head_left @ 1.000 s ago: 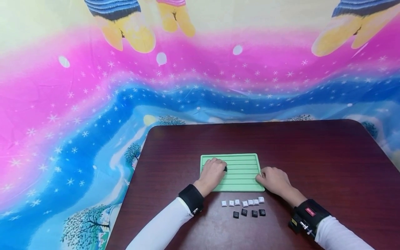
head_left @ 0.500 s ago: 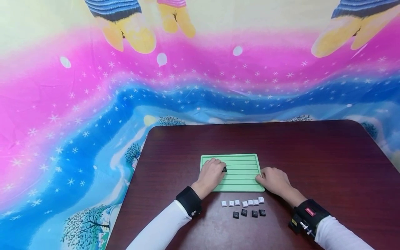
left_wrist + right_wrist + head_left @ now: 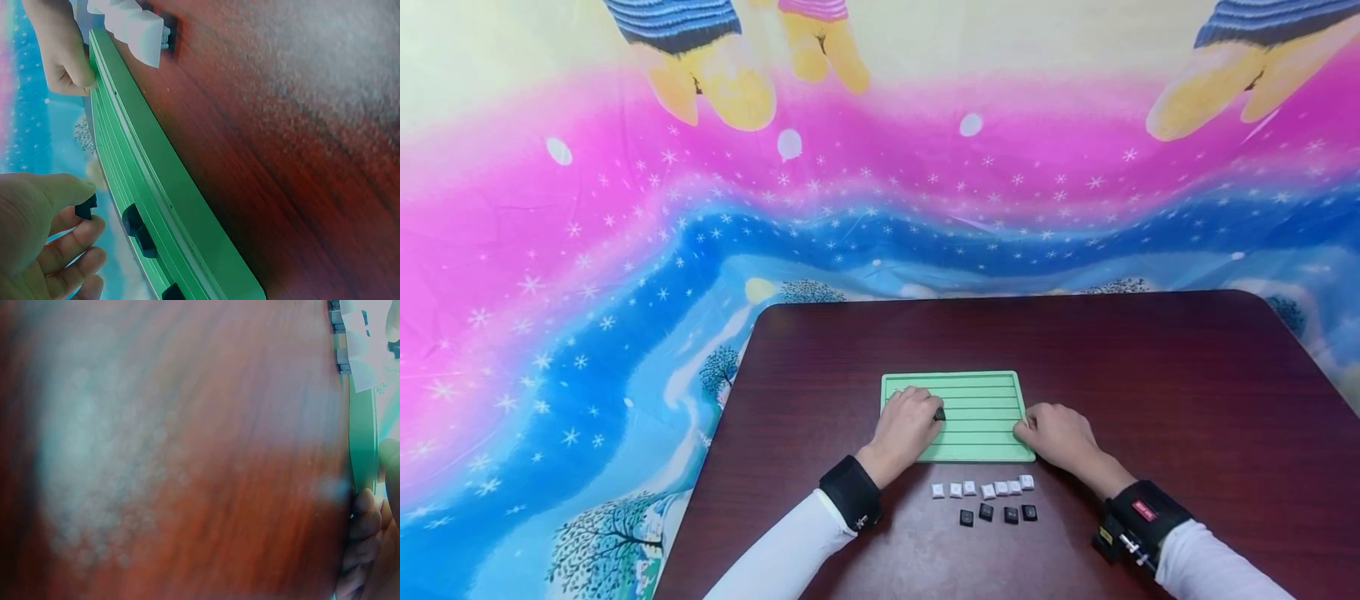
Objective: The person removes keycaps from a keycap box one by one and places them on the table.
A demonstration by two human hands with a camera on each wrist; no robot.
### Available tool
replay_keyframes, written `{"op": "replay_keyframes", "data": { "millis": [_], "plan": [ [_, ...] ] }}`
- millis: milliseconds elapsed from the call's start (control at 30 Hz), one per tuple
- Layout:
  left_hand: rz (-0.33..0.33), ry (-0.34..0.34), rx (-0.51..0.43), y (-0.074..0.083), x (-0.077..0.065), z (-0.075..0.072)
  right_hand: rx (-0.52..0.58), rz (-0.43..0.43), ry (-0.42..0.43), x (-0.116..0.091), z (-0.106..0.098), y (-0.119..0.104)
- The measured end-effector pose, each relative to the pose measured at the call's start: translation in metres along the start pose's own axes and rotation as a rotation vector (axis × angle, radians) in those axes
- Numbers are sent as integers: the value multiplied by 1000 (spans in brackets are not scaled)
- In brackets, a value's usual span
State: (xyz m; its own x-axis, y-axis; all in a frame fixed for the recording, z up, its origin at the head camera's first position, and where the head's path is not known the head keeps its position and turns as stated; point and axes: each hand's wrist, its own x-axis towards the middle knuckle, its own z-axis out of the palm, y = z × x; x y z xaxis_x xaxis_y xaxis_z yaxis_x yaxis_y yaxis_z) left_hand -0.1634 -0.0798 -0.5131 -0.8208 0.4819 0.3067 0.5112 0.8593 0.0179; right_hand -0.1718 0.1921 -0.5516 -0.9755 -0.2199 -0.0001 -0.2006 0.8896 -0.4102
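My left hand point(image 3: 907, 425) is over the left part of a light green ridged tray point(image 3: 981, 425). Between thumb and index finger it pinches a small black keycap point(image 3: 85, 207), held just off the tray's grooves in the left wrist view. Other black keycaps point(image 3: 144, 241) sit in the tray near that hand, hidden under it in the head view. My right hand point(image 3: 1060, 433) grips the tray's right edge, thumb on top; the right wrist view shows its fingers point(image 3: 362, 525) curled under the rim.
In front of the tray, a row of several white keycaps point(image 3: 987, 492) lies on the dark red-brown table point(image 3: 1150, 350). Nearer the person is a row of several black keycaps point(image 3: 1011, 516). A printed cloth point(image 3: 850, 167) hangs behind the table.
My left hand has shifted slightly toward the person over the tray, still pinching the black keycap. My right hand keeps its place at the tray's edge.
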Motion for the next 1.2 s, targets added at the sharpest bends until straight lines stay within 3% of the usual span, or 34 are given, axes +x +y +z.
{"op": "replay_keyframes", "data": {
  "millis": [1200],
  "plan": [
    [58, 19, -27, 14, -24, -5, -10, 5, 13, 0, 0, 0]
  ]
}}
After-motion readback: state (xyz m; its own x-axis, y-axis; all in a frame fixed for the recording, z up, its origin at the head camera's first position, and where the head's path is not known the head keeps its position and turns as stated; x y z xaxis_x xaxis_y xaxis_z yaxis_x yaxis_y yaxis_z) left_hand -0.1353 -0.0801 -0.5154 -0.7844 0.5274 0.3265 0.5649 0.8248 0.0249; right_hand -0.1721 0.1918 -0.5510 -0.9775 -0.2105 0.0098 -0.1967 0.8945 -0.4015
